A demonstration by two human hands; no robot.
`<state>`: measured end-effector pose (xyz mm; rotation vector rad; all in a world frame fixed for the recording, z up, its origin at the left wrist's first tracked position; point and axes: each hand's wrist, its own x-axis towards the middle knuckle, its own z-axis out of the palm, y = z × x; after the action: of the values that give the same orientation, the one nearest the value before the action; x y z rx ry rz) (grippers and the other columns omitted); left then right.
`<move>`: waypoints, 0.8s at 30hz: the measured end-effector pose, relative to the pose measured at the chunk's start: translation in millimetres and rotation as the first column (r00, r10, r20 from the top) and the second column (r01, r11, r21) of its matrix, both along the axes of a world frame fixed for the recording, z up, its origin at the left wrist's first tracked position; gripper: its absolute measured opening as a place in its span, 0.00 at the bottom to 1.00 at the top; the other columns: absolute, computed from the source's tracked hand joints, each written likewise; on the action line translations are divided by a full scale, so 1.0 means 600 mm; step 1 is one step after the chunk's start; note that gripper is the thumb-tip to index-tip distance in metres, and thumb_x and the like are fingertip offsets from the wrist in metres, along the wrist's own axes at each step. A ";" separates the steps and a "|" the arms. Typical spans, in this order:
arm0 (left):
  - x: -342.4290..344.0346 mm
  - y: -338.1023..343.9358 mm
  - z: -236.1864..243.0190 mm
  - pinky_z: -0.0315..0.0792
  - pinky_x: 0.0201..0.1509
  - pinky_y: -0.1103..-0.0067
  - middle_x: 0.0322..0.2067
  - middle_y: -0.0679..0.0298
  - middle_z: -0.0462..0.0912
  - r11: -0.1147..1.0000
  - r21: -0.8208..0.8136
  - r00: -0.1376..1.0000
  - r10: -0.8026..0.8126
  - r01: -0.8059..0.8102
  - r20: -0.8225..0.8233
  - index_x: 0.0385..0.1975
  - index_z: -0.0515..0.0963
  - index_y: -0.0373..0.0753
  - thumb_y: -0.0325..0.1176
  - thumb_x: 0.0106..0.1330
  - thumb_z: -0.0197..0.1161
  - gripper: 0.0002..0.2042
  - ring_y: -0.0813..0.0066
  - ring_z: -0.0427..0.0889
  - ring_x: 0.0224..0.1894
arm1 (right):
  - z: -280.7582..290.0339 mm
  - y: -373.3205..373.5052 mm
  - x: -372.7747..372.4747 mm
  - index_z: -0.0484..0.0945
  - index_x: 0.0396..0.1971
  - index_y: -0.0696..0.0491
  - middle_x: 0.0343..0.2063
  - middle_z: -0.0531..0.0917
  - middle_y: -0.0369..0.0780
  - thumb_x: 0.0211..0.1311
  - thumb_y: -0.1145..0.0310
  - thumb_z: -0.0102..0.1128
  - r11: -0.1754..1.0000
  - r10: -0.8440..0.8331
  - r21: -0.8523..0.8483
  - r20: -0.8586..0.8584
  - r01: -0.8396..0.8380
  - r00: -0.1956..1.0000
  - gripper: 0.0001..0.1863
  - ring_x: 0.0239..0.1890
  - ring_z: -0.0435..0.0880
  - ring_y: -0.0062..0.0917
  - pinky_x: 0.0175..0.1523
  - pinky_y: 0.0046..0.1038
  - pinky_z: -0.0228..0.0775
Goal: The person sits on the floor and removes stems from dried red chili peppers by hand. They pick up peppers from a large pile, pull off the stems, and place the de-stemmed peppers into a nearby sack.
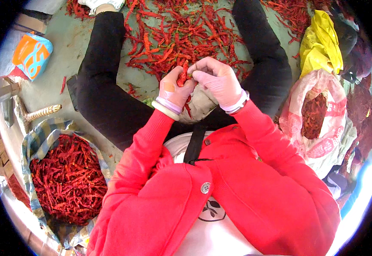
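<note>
My left hand (175, 89), in a pale pink glove with a tan patch on its back, is closed around red dried chillies (183, 77). My right hand (218, 81), gloved alike, meets it at the top, thumb and forefinger pinched at the chillies' small stem end. A wrinkled pale grey cloth or bag (202, 106) lies beneath both hands, between my black-clad legs, with a few chillies hanging over it. Beyond them a wide spread of red chillies (169, 34) with some green stems covers the floor between my legs.
An open checked sack full of chillies (68, 179) stands at my left, below a metal stand (41, 112) and an orange-and-blue package (32, 55). At my right are a pink-white bag with dark red contents (314, 117), a yellow bag (320, 42) and dark red piles along the edge.
</note>
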<state>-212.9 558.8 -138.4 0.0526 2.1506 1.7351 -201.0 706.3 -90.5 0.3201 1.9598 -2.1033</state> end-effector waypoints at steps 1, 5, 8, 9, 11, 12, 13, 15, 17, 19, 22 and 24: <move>0.002 0.002 -0.001 0.69 0.27 0.77 0.19 0.57 0.75 0.996 -0.087 0.997 -0.014 0.007 -0.078 0.30 0.73 0.34 0.31 0.50 0.62 0.10 0.74 0.75 0.21 | -0.008 -0.003 0.000 0.75 0.32 0.57 0.21 0.76 0.33 0.53 0.74 0.57 0.993 -0.019 0.115 -0.131 0.034 0.991 0.06 0.22 0.71 0.13 0.28 0.18 0.64; 0.004 0.004 0.017 0.72 0.33 0.67 0.24 0.49 0.78 0.943 -0.329 0.943 -0.063 -0.051 -0.327 0.34 0.73 0.35 0.31 0.50 0.62 0.12 0.50 0.79 0.29 | -0.016 -0.009 -0.006 0.73 0.28 0.57 0.19 0.74 0.34 0.52 0.75 0.57 0.965 -0.019 0.253 -0.208 0.072 0.978 0.04 0.22 0.71 0.14 0.29 0.18 0.65; 0.004 -0.007 0.024 0.72 0.35 0.65 0.26 0.47 0.78 0.948 -0.317 0.967 -0.093 0.014 -0.236 0.36 0.72 0.35 0.30 0.50 0.62 0.14 0.46 0.77 0.33 | -0.018 -0.022 -0.013 0.71 0.28 0.56 0.19 0.72 0.34 0.53 0.75 0.56 0.969 -0.004 0.238 -0.225 0.059 0.974 0.04 0.21 0.69 0.16 0.28 0.20 0.64; 0.004 -0.009 0.025 0.72 0.35 0.65 0.27 0.46 0.77 0.957 -0.290 0.965 -0.093 0.019 -0.244 0.36 0.72 0.35 0.30 0.50 0.62 0.14 0.46 0.77 0.33 | -0.025 -0.014 -0.014 0.71 0.29 0.56 0.19 0.72 0.33 0.54 0.74 0.57 0.999 -0.020 -0.036 -0.057 0.018 0.998 0.04 0.21 0.68 0.16 0.28 0.20 0.62; 0.003 -0.012 0.017 0.72 0.33 0.70 0.25 0.52 0.78 0.984 -0.172 0.961 -0.083 0.038 -0.264 0.35 0.72 0.34 0.29 0.53 0.60 0.11 0.58 0.79 0.29 | -0.028 0.006 -0.009 0.71 0.30 0.55 0.21 0.71 0.33 0.56 0.72 0.57 0.826 0.094 -0.560 0.257 0.069 0.962 0.05 0.21 0.66 0.16 0.26 0.20 0.60; 0.003 -0.014 0.004 0.72 0.32 0.71 0.24 0.55 0.78 0.997 -0.065 0.975 -0.049 0.035 -0.219 0.34 0.72 0.34 0.29 0.55 0.60 0.09 0.63 0.79 0.28 | -0.020 0.015 -0.005 0.71 0.32 0.54 0.22 0.70 0.32 0.58 0.70 0.58 0.717 0.154 -0.695 0.240 0.059 0.959 0.06 0.21 0.64 0.15 0.26 0.19 0.58; 0.005 -0.018 -0.006 0.72 0.31 0.73 0.23 0.58 0.77 0.999 0.043 0.985 -0.019 0.027 -0.170 0.33 0.72 0.35 0.29 0.56 0.59 0.08 0.68 0.79 0.27 | -0.008 0.031 0.004 0.70 0.32 0.54 0.23 0.71 0.32 0.58 0.68 0.58 0.665 0.193 -0.746 0.201 0.023 0.960 0.07 0.23 0.64 0.14 0.27 0.18 0.58; -0.008 -0.036 -0.015 0.65 0.29 0.83 0.23 0.71 0.71 0.675 0.680 0.903 -0.045 -0.287 0.426 0.33 0.72 0.39 0.27 0.60 0.56 0.04 0.81 0.68 0.23 | 0.026 0.077 0.028 0.71 0.32 0.54 0.24 0.72 0.32 0.58 0.69 0.57 0.736 0.229 -0.667 0.088 -0.113 0.970 0.06 0.22 0.65 0.14 0.26 0.17 0.57; -0.014 -0.060 -0.005 0.62 0.29 0.82 0.21 0.72 0.68 0.384 0.832 0.810 -0.278 -0.399 0.517 0.37 0.72 0.39 0.33 0.62 0.56 0.07 0.81 0.64 0.23 | 0.063 0.155 0.072 0.71 0.30 0.54 0.23 0.73 0.32 0.57 0.68 0.57 0.842 0.516 -0.275 0.164 -0.464 0.841 0.07 0.21 0.66 0.14 0.25 0.18 0.59; -0.018 -0.061 -0.007 0.58 0.31 0.81 0.21 0.73 0.65 0.265 0.877 0.780 -0.403 -0.401 0.478 0.38 0.72 0.40 0.38 0.64 0.55 0.09 0.81 0.61 0.24 | 0.043 0.234 0.149 0.72 0.25 0.53 0.21 0.75 0.32 0.59 0.60 0.54 0.507 0.837 0.098 0.180 -0.856 0.517 0.11 0.22 0.72 0.17 0.25 0.25 0.66; -0.014 -0.057 -0.005 0.58 0.32 0.81 0.21 0.73 0.64 0.238 0.870 0.763 -0.417 -0.433 0.494 0.36 0.73 0.39 0.38 0.64 0.55 0.09 0.80 0.60 0.24 | 0.072 0.281 0.246 0.73 0.22 0.53 0.11 0.72 0.44 0.52 0.64 0.54 -0.050 0.813 0.274 0.570 -0.960 0.121 0.08 0.16 0.75 0.36 0.24 0.35 0.67; -0.016 -0.066 -0.009 0.60 0.33 0.80 0.21 0.73 0.65 0.240 0.868 0.797 -0.346 -0.435 0.496 0.36 0.72 0.39 0.36 0.63 0.57 0.08 0.80 0.61 0.25 | 0.098 0.258 0.230 0.73 0.23 0.53 0.13 0.72 0.45 0.51 0.65 0.54 0.092 0.740 0.473 0.557 -0.876 0.378 0.08 0.18 0.75 0.40 0.26 0.37 0.67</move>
<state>-222.6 519.3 -143.9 -0.2341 0.2912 2.4030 -62.8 861.3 -31.9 -0.4290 1.9862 -0.4595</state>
